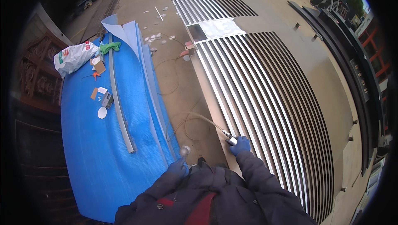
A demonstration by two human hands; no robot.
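On the concrete floor [174, 84] in the head view, a long metal grille [265, 100] of parallel slats lies stretched away from the person, bright on its near side and dark on its far side. The right hand [240, 145], in a blue glove, rests at the near edge of the grille, its fingers [244, 142] closed around a small air tool [230, 139]. The tool pokes out of the fist to the left and touches the pale border strip of the grille. A thin hose [199, 117] runs from the tool's end and loops across the floor.

The left hand [179, 167], also gloved in blue, sits low beside the person's dark jacket. Its fingers are curled around a small round disc-shaped piece [185, 150] that stands just above the knuckles; how tightly they grip it cannot be told.

To the left lies a blue sheet [95, 154] with a grey metal bar [118, 104] laid on it, plus a white bag [74, 57], a green cloth [110, 47] and small white discs [102, 112]. More white discs are scattered on the floor further off.
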